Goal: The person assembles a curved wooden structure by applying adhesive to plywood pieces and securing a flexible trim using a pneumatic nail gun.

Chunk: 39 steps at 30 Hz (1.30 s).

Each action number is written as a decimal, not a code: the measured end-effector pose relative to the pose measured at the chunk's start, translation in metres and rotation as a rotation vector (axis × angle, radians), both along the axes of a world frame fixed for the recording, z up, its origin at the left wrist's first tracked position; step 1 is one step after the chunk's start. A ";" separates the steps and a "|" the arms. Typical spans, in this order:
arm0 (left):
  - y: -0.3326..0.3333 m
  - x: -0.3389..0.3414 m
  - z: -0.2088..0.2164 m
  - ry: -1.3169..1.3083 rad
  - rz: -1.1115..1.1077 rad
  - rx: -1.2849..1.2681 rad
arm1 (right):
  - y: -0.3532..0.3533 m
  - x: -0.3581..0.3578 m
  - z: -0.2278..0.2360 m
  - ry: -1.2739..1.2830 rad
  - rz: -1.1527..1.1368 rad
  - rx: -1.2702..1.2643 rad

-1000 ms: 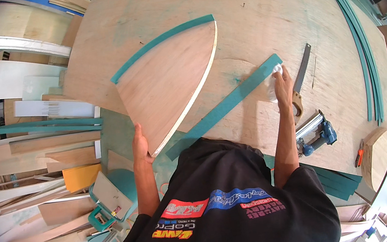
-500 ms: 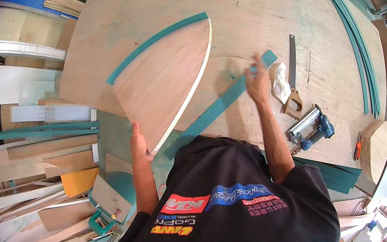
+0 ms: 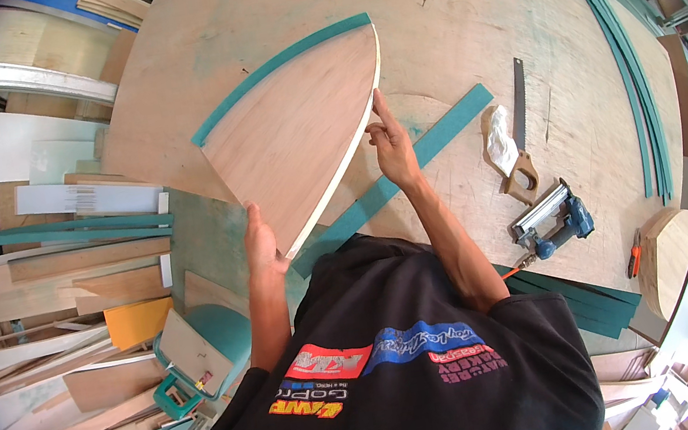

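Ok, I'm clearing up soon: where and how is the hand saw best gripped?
Probably by its brown handle, with the right hand coming from the right. The hand saw lies with its blade pointing to the far side, and the handle has a finger opening. A white bundle sits close on its left, a blue tool on the near side.

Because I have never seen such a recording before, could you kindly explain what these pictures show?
There is no machine here, only a person's two bare hands. The view comes from a wide fisheye camera worn on the head, looking down, so edges bend toward the rim. The left hand holds the near end of a flat, pointed, pale wooden panel edged in teal along its far curve; the right hand seems to touch its whitish side with a fingertip. On the pale wooden table lie a flat teal strip, a brown-handled handsaw, a crumpled white bundle and a blue-and-silver power tool.
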<state>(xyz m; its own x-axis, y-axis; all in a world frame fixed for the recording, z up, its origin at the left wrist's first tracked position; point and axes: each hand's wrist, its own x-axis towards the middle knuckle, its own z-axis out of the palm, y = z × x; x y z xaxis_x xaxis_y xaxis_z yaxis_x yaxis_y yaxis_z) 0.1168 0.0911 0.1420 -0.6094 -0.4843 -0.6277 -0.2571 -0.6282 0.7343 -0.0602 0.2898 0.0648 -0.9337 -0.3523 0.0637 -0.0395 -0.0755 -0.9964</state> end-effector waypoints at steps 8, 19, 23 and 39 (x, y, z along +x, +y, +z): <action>0.002 -0.001 0.008 0.027 -0.031 -0.010 | 0.001 0.035 0.014 -0.133 0.002 -0.059; -0.007 0.004 0.000 0.084 -0.055 0.047 | 0.001 0.097 0.036 -0.190 0.131 -0.125; 0.005 -0.004 0.012 0.078 -0.016 0.045 | 0.000 0.109 0.045 -0.160 0.136 -0.069; 0.038 -0.032 0.035 0.105 0.051 0.104 | 0.001 0.145 0.084 0.008 0.197 0.112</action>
<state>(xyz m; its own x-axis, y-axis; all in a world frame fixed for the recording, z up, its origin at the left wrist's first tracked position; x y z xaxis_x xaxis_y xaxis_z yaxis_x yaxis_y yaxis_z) 0.0844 0.1294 0.1770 -0.6507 -0.4518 -0.6102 -0.1479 -0.7129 0.6855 0.0853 0.2904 0.1488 -0.8459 -0.5330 0.0210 -0.0428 0.0285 -0.9987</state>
